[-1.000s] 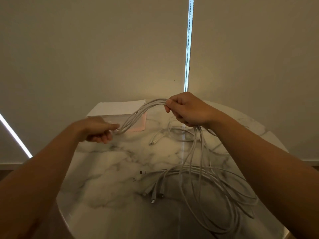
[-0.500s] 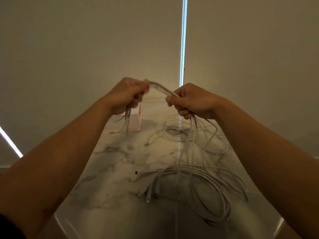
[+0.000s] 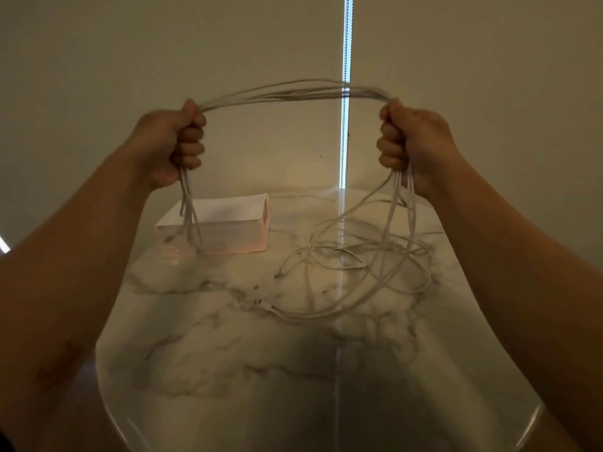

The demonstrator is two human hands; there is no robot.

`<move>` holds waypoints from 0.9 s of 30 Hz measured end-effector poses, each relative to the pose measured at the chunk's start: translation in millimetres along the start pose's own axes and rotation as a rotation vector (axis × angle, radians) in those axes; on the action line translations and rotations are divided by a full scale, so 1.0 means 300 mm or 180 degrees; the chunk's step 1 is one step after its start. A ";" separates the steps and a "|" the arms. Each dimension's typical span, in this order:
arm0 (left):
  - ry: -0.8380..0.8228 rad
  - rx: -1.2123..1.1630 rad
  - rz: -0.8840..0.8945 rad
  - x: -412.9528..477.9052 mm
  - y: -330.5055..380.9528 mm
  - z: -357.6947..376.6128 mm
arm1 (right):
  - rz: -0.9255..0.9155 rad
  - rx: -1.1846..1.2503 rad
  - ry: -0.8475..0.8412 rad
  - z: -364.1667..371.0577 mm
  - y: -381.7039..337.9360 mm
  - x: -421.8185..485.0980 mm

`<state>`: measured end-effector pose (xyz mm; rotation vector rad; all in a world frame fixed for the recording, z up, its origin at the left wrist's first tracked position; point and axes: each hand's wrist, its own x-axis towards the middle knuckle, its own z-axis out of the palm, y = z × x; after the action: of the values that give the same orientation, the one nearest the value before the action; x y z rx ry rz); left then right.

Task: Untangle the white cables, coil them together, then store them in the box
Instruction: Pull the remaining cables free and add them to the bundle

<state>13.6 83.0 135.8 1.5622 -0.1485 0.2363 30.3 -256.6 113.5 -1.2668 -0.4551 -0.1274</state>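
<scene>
1. A person's left hand (image 3: 169, 141) and right hand (image 3: 414, 141) are raised above a round marble-patterned table (image 3: 228, 353), with a bundle of white cables (image 3: 293, 93) strung between them.
2. The left fingers (image 3: 192, 138) are curled into a fist around the bundle, thumb on top. The right fingers (image 3: 390, 138) are curled the same way, gripping the other end of the raised span.
3. Between the two fists the cables run as one shallow arch, several strands side by side, held well clear of the table. This part is blurred, so the strands cannot be counted.
4. Below the left fist, short cable ends (image 3: 191, 220) hang straight down in front of the box (image 3: 228, 223).
5. Below the right fist, longer lengths drop to the table and spread into loose, overlapping loops (image 3: 375, 262) on its right half.
6. Some connector tips (image 3: 280, 274) lie on the marble at the left edge of those loops.
7. The box, pale pink with a white upper edge, stands at the far left of the table, apart from the loops. Its inside cannot be seen from this angle.
8. A bright vertical strip of light (image 3: 346, 141) runs down the plain backdrop behind the table and is mirrored in the glossy tabletop.
</scene>
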 end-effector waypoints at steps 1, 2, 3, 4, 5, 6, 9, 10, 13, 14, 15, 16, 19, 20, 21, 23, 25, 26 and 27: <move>-0.0228 0.0048 -0.0137 -0.014 -0.022 0.008 | -0.0147 -0.0064 0.0156 0.007 -0.015 0.011; -0.0477 0.0074 -0.0302 -0.027 -0.044 0.011 | -0.0263 -0.0231 0.0226 0.014 -0.027 0.016; -0.0738 0.0084 -0.0492 -0.041 -0.068 0.007 | -0.0337 -0.0469 0.0215 0.021 -0.036 0.018; -0.1006 0.0094 -0.0674 -0.058 -0.094 -0.004 | -0.0373 -0.0712 0.0152 0.025 -0.041 0.016; -0.1266 0.0114 -0.0838 -0.076 -0.123 -0.019 | -0.0371 -0.0915 0.0071 0.026 -0.045 0.012; -0.1492 0.0163 -0.0975 -0.093 -0.154 -0.035 | -0.0345 -0.1062 -0.0011 0.023 -0.048 0.008; -0.1940 0.0451 -0.1198 -0.123 -0.209 -0.069 | -0.0265 -0.1291 -0.0295 0.015 -0.053 0.004; -0.2032 0.0561 -0.1212 -0.125 -0.204 -0.072 | -0.0258 -0.1339 -0.0404 0.017 -0.055 0.004; -0.2109 0.1010 -0.0835 -0.106 -0.128 -0.032 | -0.0271 -0.1566 -0.0775 0.040 -0.062 0.003; -0.1936 0.1049 -0.0618 -0.095 -0.091 0.001 | -0.0280 -0.1692 -0.0883 0.052 -0.064 0.002; -0.1735 0.1073 -0.0365 -0.082 -0.051 0.045 | -0.0285 -0.1814 -0.0964 0.066 -0.063 0.003; -0.1581 0.1149 -0.0080 -0.073 -0.012 0.097 | -0.0283 -0.1915 -0.1028 0.080 -0.062 0.003; -0.1462 0.1530 0.0367 -0.063 0.074 0.261 | -0.0243 -0.2052 -0.1127 0.110 -0.060 0.007; -0.1480 0.1650 0.0286 -0.058 0.089 0.296 | -0.0226 -0.2052 -0.1114 0.111 -0.063 0.010; -0.1518 0.1678 0.0126 -0.055 0.093 0.319 | -0.0205 -0.2058 -0.1087 0.108 -0.066 0.012; -0.1497 0.1432 -0.0098 -0.047 0.084 0.339 | -0.0187 -0.2073 -0.1033 0.098 -0.072 0.016; -0.1290 0.1081 -0.0028 -0.030 0.082 0.339 | -0.0234 -0.2025 -0.0989 0.092 -0.070 0.016; -0.1151 0.0899 0.0068 -0.024 0.096 0.337 | -0.0277 -0.2006 -0.0963 0.090 -0.066 0.014; -0.0975 0.0699 0.0165 -0.019 0.119 0.329 | -0.0314 -0.2010 -0.0926 0.084 -0.060 0.013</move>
<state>5.0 -16.2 169.6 1.8088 -0.4145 0.0525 21.1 -237.7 136.7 -1.8955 -0.7654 -0.1791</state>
